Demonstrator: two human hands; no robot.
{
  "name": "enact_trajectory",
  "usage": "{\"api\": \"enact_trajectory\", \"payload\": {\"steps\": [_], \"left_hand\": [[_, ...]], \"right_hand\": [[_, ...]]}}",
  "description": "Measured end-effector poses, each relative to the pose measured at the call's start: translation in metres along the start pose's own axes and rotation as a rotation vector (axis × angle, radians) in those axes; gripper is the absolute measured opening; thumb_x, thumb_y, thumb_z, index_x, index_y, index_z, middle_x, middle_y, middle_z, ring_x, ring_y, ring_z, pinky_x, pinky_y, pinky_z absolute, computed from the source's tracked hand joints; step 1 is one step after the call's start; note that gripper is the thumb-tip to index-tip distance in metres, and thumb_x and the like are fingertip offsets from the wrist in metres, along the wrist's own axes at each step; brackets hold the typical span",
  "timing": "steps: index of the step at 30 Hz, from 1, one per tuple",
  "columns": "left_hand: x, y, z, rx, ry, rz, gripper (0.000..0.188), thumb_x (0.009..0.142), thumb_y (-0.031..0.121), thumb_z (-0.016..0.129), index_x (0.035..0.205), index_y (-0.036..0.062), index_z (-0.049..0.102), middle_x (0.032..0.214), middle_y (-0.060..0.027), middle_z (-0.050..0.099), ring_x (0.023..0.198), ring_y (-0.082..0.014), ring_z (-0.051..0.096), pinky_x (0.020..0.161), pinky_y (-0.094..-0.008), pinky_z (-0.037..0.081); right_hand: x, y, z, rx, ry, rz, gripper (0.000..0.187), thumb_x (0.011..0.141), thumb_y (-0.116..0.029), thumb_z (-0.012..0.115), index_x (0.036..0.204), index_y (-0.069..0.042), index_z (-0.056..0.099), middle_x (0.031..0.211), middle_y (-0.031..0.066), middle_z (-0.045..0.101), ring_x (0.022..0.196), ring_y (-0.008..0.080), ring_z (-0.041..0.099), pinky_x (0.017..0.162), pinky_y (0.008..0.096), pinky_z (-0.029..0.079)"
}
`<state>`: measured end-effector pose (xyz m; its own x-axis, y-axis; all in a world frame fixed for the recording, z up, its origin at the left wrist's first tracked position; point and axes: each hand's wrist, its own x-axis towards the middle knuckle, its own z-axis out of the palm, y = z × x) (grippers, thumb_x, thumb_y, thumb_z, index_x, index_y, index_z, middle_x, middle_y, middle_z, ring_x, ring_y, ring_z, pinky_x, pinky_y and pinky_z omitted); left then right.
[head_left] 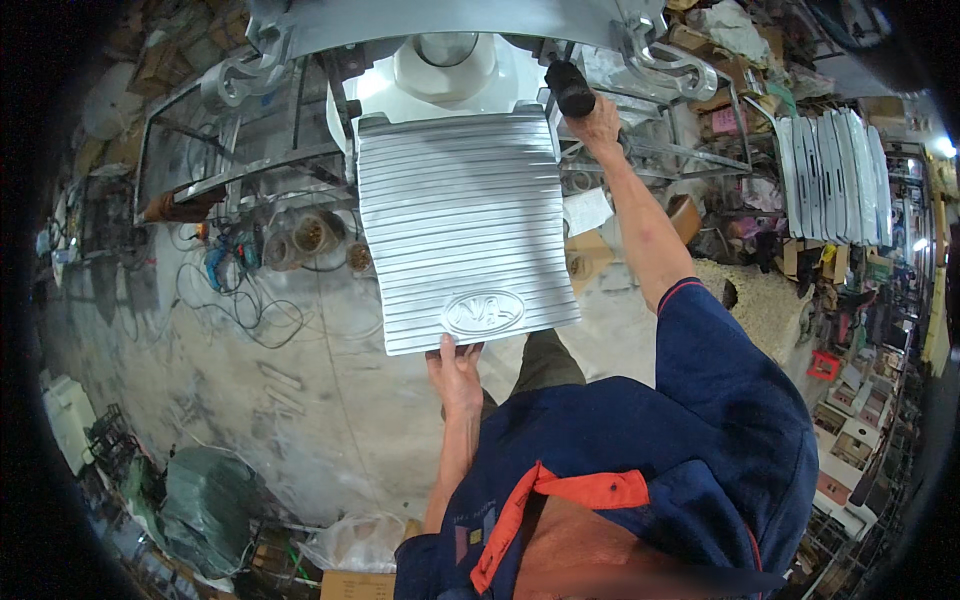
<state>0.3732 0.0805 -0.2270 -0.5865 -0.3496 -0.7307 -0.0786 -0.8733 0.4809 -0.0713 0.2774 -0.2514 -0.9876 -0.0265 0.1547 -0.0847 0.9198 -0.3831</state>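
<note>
A silver, ribbed panel (465, 215) with a raised oval emblem near its near edge stretches out in front of me. My left hand (458, 378) grips that near edge, thumb on top and fingers underneath. At the panel's far right corner, my right hand (598, 128) is closed around a black, round-ended tool (570, 88). The tool's working end is hidden, so its exact kind does not show. Beyond the panel's far edge sits a glossy white moulded body (440, 85), with dark fittings at both far corners of the panel.
A metal frame (225, 180) surrounds the white body, beneath a curved silver part (450, 22). On the floor at left are tangled cables (245, 290) and tubs of small parts (315, 235). Stacked white panels (835, 180) stand at right. A green covered bundle (205, 510) is at lower left.
</note>
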Motion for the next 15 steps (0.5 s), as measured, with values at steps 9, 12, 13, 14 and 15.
{"api": "enact_trajectory", "payload": {"steps": [9,12,13,14,15], "left_hand": [[0.0010,0.0015,-0.0008,0.017,0.066,-0.025,0.051,0.098,0.019,0.059,0.140,0.0063,0.033,0.134,-0.0156,0.052,0.120,-0.0313,0.056,0.101,-0.0550,0.047],[0.0023,0.0017,-0.0033,0.003,0.024,-0.016,0.051,0.098,0.020,0.061,0.139,0.0064,0.034,0.133,-0.0147,0.053,0.119,-0.0297,0.056,0.101,-0.0551,0.048],[0.0025,0.0018,-0.0038,0.003,0.026,-0.017,0.051,0.098,0.021,0.061,0.139,0.0066,0.035,0.133,-0.0142,0.053,0.119,-0.0291,0.056,0.101,-0.0551,0.048],[0.0026,0.0017,-0.0041,0.003,0.024,-0.014,0.051,0.097,0.021,0.061,0.139,0.0067,0.035,0.133,-0.0137,0.053,0.119,-0.0284,0.056,0.101,-0.0550,0.048],[0.0027,0.0015,-0.0045,-0.002,0.016,-0.010,0.051,0.097,0.021,0.062,0.138,0.0069,0.036,0.133,-0.0132,0.053,0.119,-0.0277,0.056,0.100,-0.0550,0.048]], "right_hand": [[0.0032,0.0058,0.0009,-0.110,0.073,-0.070,0.048,0.068,-0.036,0.082,0.107,-0.011,0.071,0.094,0.0207,0.072,0.091,0.0413,0.069,0.077,0.0493,0.056],[0.0006,0.0039,0.0008,-0.061,0.023,-0.084,0.048,0.068,-0.036,0.082,0.109,-0.011,0.071,0.093,0.0196,0.072,0.090,0.0408,0.069,0.077,0.0496,0.056],[-0.0006,0.0023,0.0001,-0.054,0.018,-0.065,0.048,0.068,-0.035,0.081,0.108,-0.011,0.071,0.093,0.0194,0.072,0.090,0.0407,0.069,0.077,0.0496,0.056],[-0.0016,0.0008,-0.0009,-0.052,0.031,-0.044,0.047,0.068,-0.035,0.081,0.108,-0.011,0.071,0.093,0.0192,0.072,0.089,0.0405,0.069,0.077,0.0496,0.056],[-0.0028,-0.0007,-0.0015,-0.051,0.030,-0.023,0.047,0.068,-0.034,0.081,0.108,-0.011,0.071,0.093,0.0191,0.072,0.089,0.0403,0.069,0.076,0.0496,0.056]]}}
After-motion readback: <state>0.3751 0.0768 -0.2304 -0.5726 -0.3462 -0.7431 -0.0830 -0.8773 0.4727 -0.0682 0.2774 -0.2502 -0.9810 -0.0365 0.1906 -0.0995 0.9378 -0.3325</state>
